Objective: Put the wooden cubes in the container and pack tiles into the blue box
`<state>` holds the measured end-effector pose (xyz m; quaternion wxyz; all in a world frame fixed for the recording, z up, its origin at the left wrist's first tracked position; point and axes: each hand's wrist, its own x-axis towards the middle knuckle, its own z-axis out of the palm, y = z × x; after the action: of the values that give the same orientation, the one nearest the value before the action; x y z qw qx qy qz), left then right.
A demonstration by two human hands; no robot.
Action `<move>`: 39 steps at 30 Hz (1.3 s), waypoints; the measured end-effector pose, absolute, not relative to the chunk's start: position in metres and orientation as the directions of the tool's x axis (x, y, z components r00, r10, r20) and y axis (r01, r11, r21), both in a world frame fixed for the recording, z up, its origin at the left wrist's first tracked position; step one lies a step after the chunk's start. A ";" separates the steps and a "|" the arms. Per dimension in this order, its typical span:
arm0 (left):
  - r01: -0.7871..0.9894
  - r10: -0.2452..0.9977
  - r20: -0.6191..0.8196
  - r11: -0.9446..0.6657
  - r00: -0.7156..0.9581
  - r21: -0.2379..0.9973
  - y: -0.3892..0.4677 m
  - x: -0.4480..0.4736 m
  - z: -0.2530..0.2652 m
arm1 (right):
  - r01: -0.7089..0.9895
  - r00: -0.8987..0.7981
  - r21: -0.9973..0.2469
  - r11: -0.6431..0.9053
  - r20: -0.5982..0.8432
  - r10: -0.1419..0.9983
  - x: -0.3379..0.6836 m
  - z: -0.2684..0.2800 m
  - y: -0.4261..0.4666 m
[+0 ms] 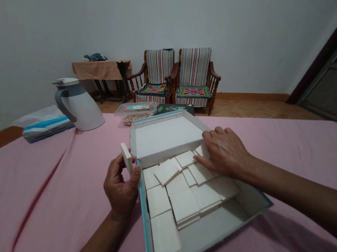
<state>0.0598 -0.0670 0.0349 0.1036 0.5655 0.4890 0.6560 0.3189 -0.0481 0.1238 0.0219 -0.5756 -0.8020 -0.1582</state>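
Observation:
A shallow cardboard box (146, 236) with a blue-green edge lies open on the pink cloth, holding several pale square wooden tiles (183, 202), some overlapping. At its left wall, my left hand (122, 188) is closed on a small stack of wooden tiles (127, 158) held on edge. My right hand (226, 151) reaches over the far right corner of the box, fingers curled down on a pale tile (202, 151); its fingertips are partly hidden. Behind the box lies the white-lined lid (167, 137), touching its far edge.
On the pink tablecloth (54, 195) stand a white and grey jug (82, 107), a tissue pack (47, 127) and a clear plastic container (136, 112) of nuts. A dark flat box (175, 108) lies behind the lid. Two wooden armchairs (193, 71) stand beyond the table.

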 end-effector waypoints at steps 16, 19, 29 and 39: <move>0.431 0.693 0.634 -0.483 -0.343 0.762 -0.065 0.058 0.032 | 0.795 -0.603 -0.064 0.603 0.022 0.797 0.324 0.126 -0.061; 0.444 0.700 0.629 -0.470 -0.340 0.763 -0.065 0.058 0.033 | 0.799 -0.599 -0.061 0.598 0.004 0.801 0.325 0.122 -0.069; 0.463 0.689 0.641 -0.471 -0.339 0.751 -0.066 0.059 0.034 | 0.795 -0.604 -0.107 0.597 -0.041 0.796 0.328 0.118 -0.075; 0.464 0.698 0.638 -0.469 -0.327 0.751 -0.065 0.059 0.033 | 0.766 -0.632 -0.181 0.617 -0.034 0.774 0.328 0.114 -0.080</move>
<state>0.0586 -0.0648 0.0330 0.0915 0.5729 0.5071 0.6374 0.3275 -0.0798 0.1141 0.0234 -0.4284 -0.8989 0.0893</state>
